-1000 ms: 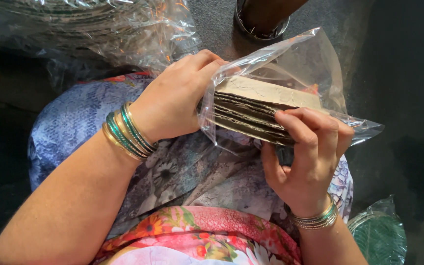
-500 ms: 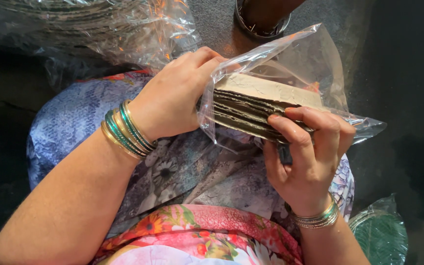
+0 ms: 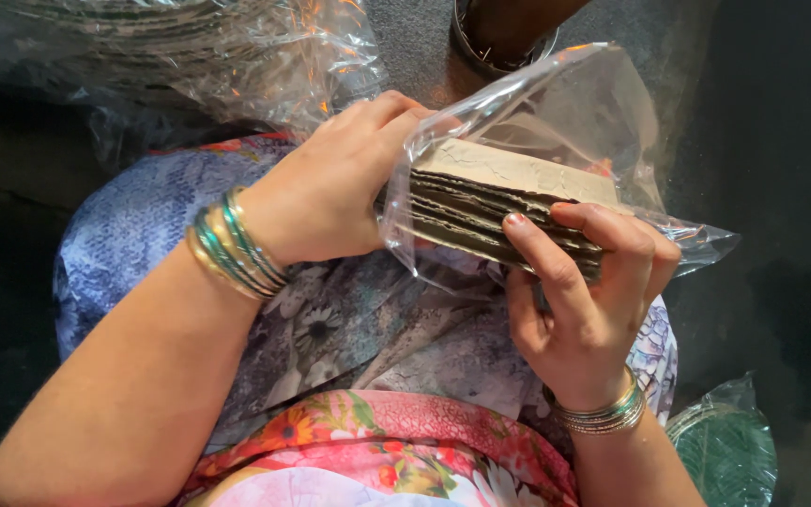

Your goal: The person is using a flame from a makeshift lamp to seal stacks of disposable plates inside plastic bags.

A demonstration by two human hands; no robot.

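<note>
Between the two hands, over the person's lap, sits a stack of flat, round-edged brown plates (image 3: 509,202) inside a clear plastic bag (image 3: 556,113). The left hand (image 3: 330,188) is closed on the near-left end of the stack, where the bag's mouth bunches; its fingers (image 3: 391,117) curl over the top edge and disappear behind the plastic, so how far they reach into the bag cannot be told. The right hand (image 3: 589,291) grips the stack from the other side, through the plastic: its fingers (image 3: 612,230) wrap across the layered rim, and its thumb (image 3: 532,249) presses against the plate edges from the near side. The stack lies tilted, its pale top face turned up and away, its ragged layered edges facing the camera.

Loose plastic from the bag stands up above the right fingers and trails off to the right of them in a crumpled flap.

Green and gold bangles (image 3: 232,246) ring the left wrist, and a thinner set of bangles (image 3: 603,413) rings the right wrist. Below both hands spreads floral cloth (image 3: 349,329), blue and grey over the knees and pink closer to the body.

Up and left of the left fingers lies a heap of crinkled clear plastic (image 3: 190,56) with dark round shapes showing through. Beyond the bag, above the fingers, a foot with a metal anklet (image 3: 495,52) rests on the grey floor (image 3: 415,38). Low to the right of the right wrist lies a green round object in plastic (image 3: 725,451).
</note>
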